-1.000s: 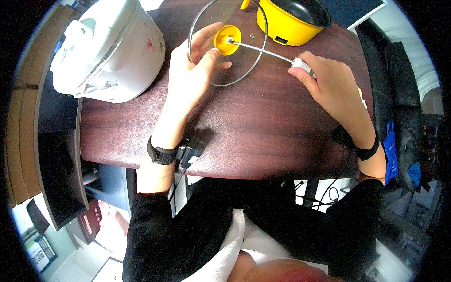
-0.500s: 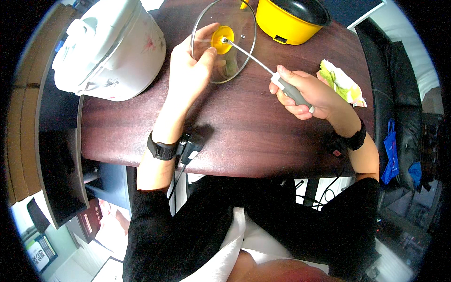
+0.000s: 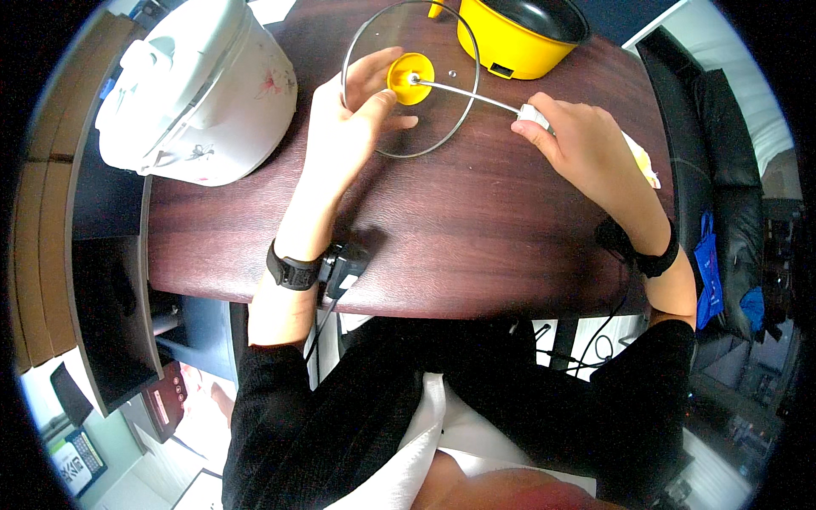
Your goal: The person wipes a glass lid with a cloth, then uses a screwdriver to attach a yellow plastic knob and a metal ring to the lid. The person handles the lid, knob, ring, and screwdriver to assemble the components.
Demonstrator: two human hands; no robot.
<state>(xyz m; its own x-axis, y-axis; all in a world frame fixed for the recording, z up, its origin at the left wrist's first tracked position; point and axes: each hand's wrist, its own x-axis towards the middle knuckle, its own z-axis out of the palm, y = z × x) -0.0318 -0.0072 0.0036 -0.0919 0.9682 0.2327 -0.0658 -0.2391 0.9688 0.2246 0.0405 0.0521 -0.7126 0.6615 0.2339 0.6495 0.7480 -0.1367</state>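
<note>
My left hand (image 3: pixel 357 110) grips a round glass lid (image 3: pixel 446 106) by its rim side, fingers around the yellow knob (image 3: pixel 414 89) at its centre. The lid is held tilted above the table. My right hand (image 3: pixel 586 144) is closed round the handle of a screwdriver (image 3: pixel 476 96). Its long metal shaft points left, and the tip meets the middle of the knob. Most of the handle is hidden under my right fingers; only its pale front end shows. Behind the lid stands a yellow electric pot (image 3: pixel 510 51) with a dark inside.
A large white rice cooker (image 3: pixel 221 110) with a flower pattern stands at the left of the brown table (image 3: pixel 442 246). Partly behind my right hand lies a yellow and white cloth (image 3: pixel 643 161). A black plug with a cable (image 3: pixel 340 276) is by my left wrist. A black sofa (image 3: pixel 731 161) is at the right.
My right hand has turned over, from palm up to back up, and shifted slightly right on the screwdriver. The lid now faces up more squarely, its knob a little to the right.
</note>
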